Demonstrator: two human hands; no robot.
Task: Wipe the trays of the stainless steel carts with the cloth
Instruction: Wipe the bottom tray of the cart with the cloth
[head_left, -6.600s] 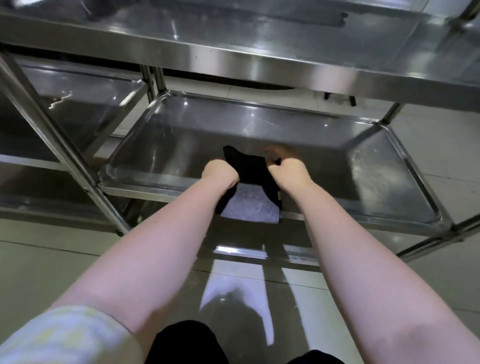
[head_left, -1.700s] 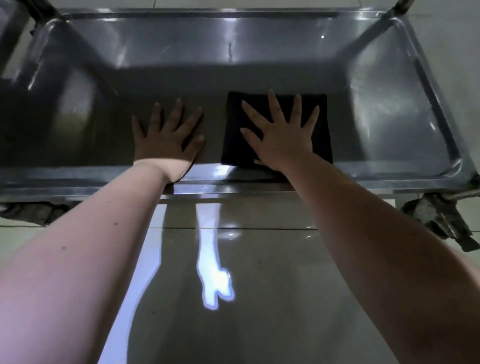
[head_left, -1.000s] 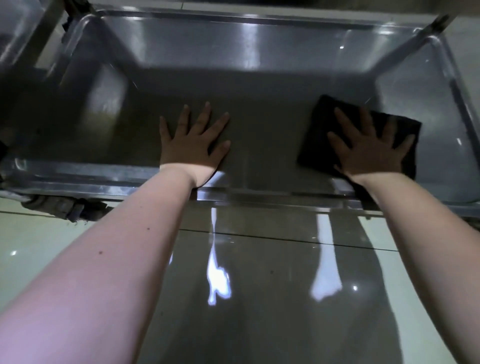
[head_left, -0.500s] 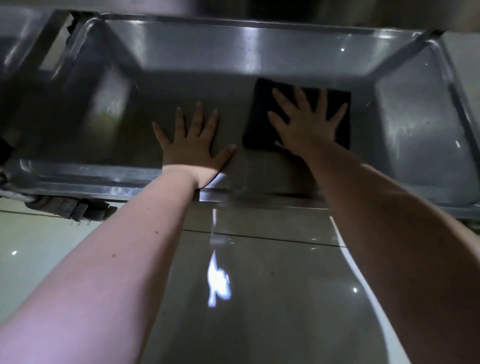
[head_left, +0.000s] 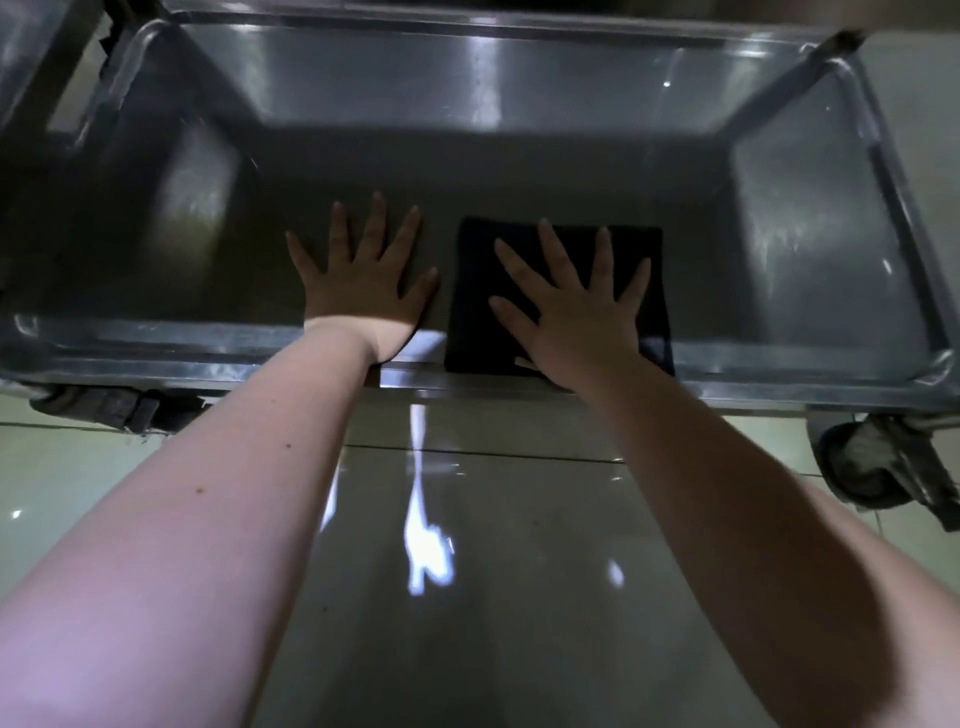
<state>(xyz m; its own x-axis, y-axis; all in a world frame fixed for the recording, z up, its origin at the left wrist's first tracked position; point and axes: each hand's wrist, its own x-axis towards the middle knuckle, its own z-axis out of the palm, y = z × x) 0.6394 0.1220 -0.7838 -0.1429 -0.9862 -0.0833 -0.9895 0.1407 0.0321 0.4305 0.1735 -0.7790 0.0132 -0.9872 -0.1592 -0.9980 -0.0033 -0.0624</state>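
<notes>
Head view: right hand flat, fingers spread, pressing folded black cloth onto tray floor against near rim, slightly toward 3 o'clock of centre; left hand likewise spread flat on bare steel just beside cloth at its 9 o'clock; cart caster at 4 o'clock.

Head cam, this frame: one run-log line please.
step: wipe tray | right hand: flat on black cloth, fingers spread | left hand: flat on bare tray beside cloth | cloth: folded square at near rim
</notes>
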